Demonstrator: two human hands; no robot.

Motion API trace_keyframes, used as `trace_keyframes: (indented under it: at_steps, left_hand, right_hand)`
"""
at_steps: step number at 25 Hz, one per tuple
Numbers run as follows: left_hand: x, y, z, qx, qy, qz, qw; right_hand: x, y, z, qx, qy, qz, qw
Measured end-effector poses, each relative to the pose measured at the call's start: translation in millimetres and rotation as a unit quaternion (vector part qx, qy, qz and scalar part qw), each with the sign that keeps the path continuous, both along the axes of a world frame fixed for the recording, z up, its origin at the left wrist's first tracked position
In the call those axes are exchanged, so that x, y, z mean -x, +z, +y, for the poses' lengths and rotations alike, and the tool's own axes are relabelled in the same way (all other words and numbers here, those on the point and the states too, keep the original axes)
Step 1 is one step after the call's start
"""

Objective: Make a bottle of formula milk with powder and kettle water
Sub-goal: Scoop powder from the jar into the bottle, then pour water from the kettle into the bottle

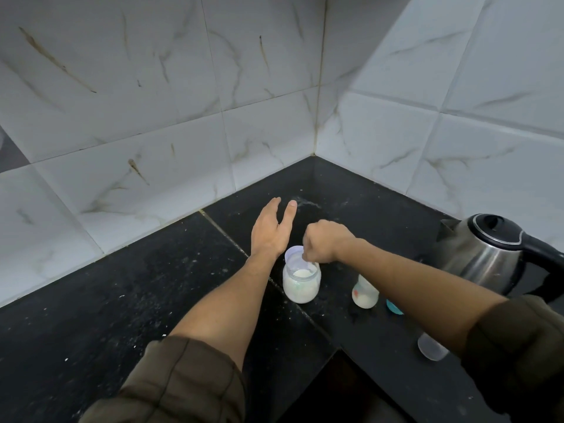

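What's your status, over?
Left hand open behind clear glass jar of white powder. Right hand pinches pale scoop at jar mouth. Clear baby bottle stands beside, nothing between.

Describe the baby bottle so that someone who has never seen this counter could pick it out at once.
On the black counter in the tiled corner, a steel kettle stands at the right. Left of it, partly under the right forearm, stands the baby bottle. Unlike the wide powder jar further left, where the right hand holds a scoop, it is slim, with coloured print.
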State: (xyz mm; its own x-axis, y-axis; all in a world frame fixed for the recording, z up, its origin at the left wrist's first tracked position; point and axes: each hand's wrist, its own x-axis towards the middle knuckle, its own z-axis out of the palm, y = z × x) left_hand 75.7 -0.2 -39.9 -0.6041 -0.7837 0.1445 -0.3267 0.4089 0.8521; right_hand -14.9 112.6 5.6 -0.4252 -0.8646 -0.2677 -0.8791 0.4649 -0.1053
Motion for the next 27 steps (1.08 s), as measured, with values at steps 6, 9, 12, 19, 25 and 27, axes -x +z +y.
trace_keyframes:
  at_steps: [6,9,12,19,25,27]
  left_hand:
    - [38,25,40,0.056,-0.049,0.022,0.997]
    - [70,31,70,0.067,-0.097,0.03,0.993]
    - [99,37,113,0.069,-0.149,0.036,0.986]
    - [137,43,189,0.082,-0.228,0.011,0.97]
    - [150,43,226,0.054,-0.26,-0.008,0.964]
    - [152,39,233,0.036,-0.259,-0.026,0.965]
  right_hand:
    - [40,39,48,0.169,-0.099,-0.028,0.98]
    - [61,47,86,0.234,-0.182,-0.017,0.955]
    - [81,49,130,0.275,-0.254,0.005,0.927]
    - [104,53,213,0.322,-0.35,0.055,0.878]
    - [120,43,274,0.307,-0.452,0.093,0.833]
    - [126,34,289,0.274,-0.498,0.062,0.821]
